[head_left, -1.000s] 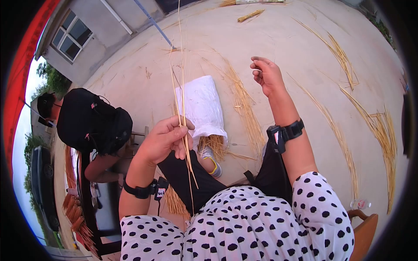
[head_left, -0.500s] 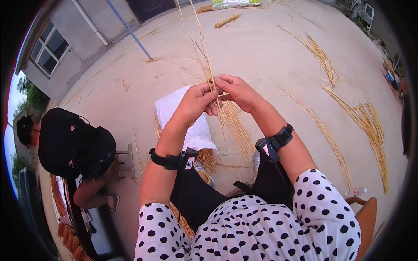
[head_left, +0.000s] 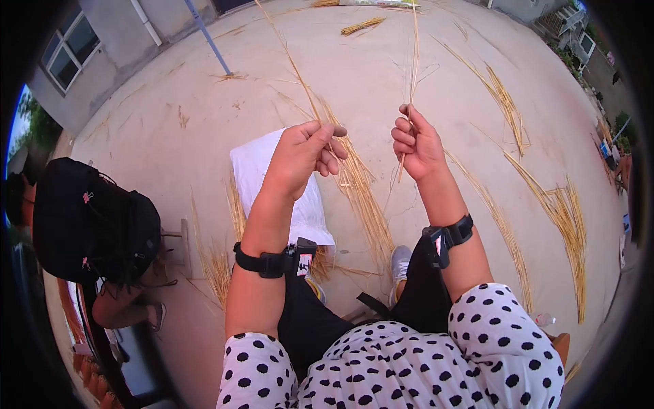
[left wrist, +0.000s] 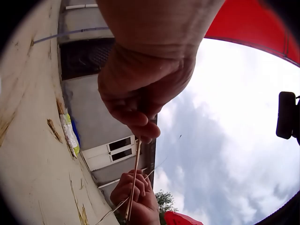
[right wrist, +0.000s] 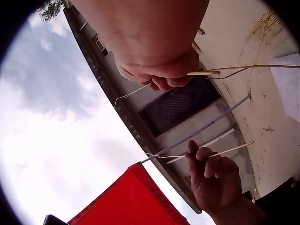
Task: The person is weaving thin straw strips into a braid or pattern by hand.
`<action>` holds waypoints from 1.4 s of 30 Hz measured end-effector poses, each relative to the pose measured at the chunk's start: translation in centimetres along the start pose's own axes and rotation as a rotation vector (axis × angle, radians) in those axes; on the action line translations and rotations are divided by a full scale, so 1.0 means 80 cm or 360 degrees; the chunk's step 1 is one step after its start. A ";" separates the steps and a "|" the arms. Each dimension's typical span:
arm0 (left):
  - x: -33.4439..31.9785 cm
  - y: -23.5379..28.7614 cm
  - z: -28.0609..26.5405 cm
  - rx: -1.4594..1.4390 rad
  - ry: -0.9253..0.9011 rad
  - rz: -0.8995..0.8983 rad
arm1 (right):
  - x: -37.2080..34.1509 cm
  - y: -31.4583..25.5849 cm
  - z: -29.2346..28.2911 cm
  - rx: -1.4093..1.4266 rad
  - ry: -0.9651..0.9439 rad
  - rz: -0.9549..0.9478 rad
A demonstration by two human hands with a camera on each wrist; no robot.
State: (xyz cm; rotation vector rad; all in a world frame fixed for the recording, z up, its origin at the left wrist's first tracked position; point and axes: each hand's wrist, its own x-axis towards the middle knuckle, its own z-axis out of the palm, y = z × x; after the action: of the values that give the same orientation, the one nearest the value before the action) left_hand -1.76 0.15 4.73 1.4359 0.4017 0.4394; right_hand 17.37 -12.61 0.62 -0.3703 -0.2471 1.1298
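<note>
In the head view the left hand (head_left: 303,153) pinches a thin straw stalk (head_left: 298,70) between thumb and forefinger, the stalk slanting up and left. The right hand (head_left: 419,144), curled round other thin stalks (head_left: 414,60), holds them nearly upright, their short ends poking out below the fist. A gap separates the two hands. The left wrist view shows stalks (left wrist: 136,176) leaving the left fingertips, with the right hand beyond. In the right wrist view cut-looking ends (right wrist: 204,73) stick out of the right fist, and the left hand (right wrist: 215,180) is lower down.
A white sack (head_left: 306,211) lies on the ground before the knees, beside a long spread of straw (head_left: 361,198). More straw bundles (head_left: 569,218) lie at the right. On the left, a person with a black backpack (head_left: 95,221) is close by. A pole (head_left: 210,41) stands ahead.
The hands came together around the stalks, then parted. The right hand, empty a second ago, now holds some of them and has moved right; the left keeps a stalk. The view has shifted slightly.
</note>
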 end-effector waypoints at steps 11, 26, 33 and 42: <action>-0.009 -0.008 0.024 0.0083 -0.0288 -0.0143 | -0.009 0.033 0.009 -0.0655 -0.0075 0.0031; -0.005 -0.029 0.047 0.0081 -0.0062 0.0017 | -0.022 0.040 0.016 -0.1200 0.0004 -0.0014; 0.003 -0.020 0.035 0.0033 0.0180 0.0202 | -0.032 0.051 0.023 -0.1522 -0.0027 -0.0037; 0.004 -0.021 0.048 -0.0004 0.0448 0.0216 | -0.036 0.054 0.026 -0.1648 -0.0033 -0.0040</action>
State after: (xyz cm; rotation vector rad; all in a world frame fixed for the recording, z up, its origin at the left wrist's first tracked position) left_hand 0.56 -3.13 3.39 1.4074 0.5306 0.7562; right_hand 11.84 -13.25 0.72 -1.2602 -0.8549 0.9050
